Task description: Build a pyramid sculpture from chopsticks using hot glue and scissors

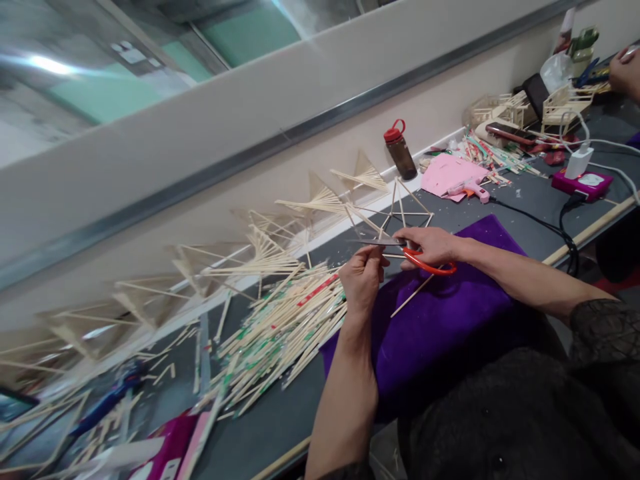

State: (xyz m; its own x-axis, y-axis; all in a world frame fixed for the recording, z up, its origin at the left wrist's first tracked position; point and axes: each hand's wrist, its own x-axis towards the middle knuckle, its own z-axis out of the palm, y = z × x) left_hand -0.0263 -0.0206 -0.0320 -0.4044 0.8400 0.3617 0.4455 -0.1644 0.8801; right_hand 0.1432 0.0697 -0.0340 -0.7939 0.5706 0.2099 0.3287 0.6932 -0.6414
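Observation:
Near the middle of the view, my right hand [431, 245] grips red-handled scissors [429, 264], whose blades point left. My left hand [364, 272] is closed, fingertips pinched just below the blades; what it holds is too small to tell. A thin wooden stick [413, 297] slants below the scissors, over a purple cloth [440, 340] under my forearms. Behind my hands stands an open frame of thin sticks [411, 213]. Left of my left hand lies a large pile of sticks [285, 333], some in green-marked wrappers.
Stick structures [260, 257] line the wall. A brown bottle [401, 155] with a red lid stands behind. To the right are a pink glue gun [473, 188], its cable, and a magenta power strip [583, 183]. Another person's hand [625, 73] shows at the right edge.

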